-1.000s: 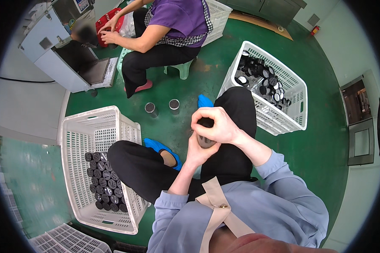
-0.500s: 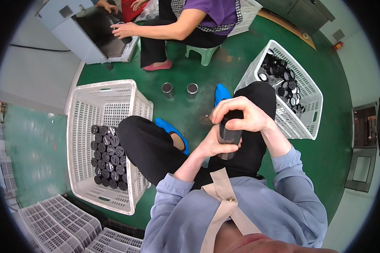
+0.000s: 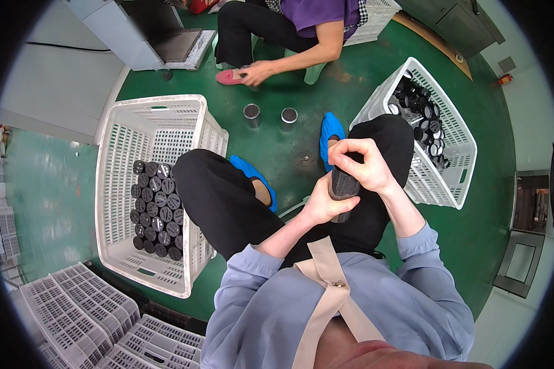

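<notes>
Over lap, left hand curled, gripping jar

Container held over right thigh; two containers set on floor ahead (nearer left crate); lidded containers packed inside; lids heaped in right crate.

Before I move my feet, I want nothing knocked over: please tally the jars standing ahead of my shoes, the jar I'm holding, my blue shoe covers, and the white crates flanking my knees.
Standing jars: 2
Held jar: 1
Blue shoe covers: 2
White crates: 2
Total: 7
</notes>
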The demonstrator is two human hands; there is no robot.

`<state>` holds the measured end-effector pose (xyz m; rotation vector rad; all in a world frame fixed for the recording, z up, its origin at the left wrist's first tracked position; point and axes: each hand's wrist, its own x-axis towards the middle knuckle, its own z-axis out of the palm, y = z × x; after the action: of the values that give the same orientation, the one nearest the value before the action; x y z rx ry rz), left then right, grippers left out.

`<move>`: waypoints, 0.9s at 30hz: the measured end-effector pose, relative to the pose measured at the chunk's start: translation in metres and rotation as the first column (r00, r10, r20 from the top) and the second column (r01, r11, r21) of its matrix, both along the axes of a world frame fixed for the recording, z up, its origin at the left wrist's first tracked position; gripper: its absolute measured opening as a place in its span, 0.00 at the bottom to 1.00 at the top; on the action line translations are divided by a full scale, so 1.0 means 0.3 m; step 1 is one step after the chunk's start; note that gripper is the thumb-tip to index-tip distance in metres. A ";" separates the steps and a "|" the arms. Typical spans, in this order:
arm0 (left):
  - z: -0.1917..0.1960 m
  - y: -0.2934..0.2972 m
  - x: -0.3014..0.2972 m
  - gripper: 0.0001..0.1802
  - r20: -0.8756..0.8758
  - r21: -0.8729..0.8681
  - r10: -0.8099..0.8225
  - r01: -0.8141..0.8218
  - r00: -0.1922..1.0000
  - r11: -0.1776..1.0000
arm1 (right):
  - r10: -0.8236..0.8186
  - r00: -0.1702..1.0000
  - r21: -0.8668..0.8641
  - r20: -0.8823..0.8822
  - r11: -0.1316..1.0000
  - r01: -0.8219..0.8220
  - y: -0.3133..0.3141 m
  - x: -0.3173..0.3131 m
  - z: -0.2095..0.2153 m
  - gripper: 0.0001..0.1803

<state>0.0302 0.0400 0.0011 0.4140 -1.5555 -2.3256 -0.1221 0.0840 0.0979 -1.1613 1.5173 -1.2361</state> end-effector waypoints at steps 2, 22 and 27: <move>-0.010 -0.005 0.006 0.37 -0.007 0.020 -0.049 0.049 0.999 0.999 | -0.001 1.000 0.007 -0.014 1.000 0.001 0.001 0.013 0.008 0.09; 0.125 -1.024 0.681 0.38 -0.186 -0.493 0.951 -0.861 0.248 0.128 | -0.212 0.804 -0.004 -0.556 0.967 0.253 -0.100 -0.451 -0.032 0.17; -0.233 -1.220 0.783 0.42 0.046 -0.810 0.965 -0.557 0.257 0.187 | -0.223 0.843 -0.024 -0.489 0.970 0.242 -0.150 -0.445 -0.053 0.14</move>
<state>0.2651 -0.3260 -0.0688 1.4363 -1.5882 -0.6558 -0.2557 0.0390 0.0819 -1.3639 2.1040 -1.1066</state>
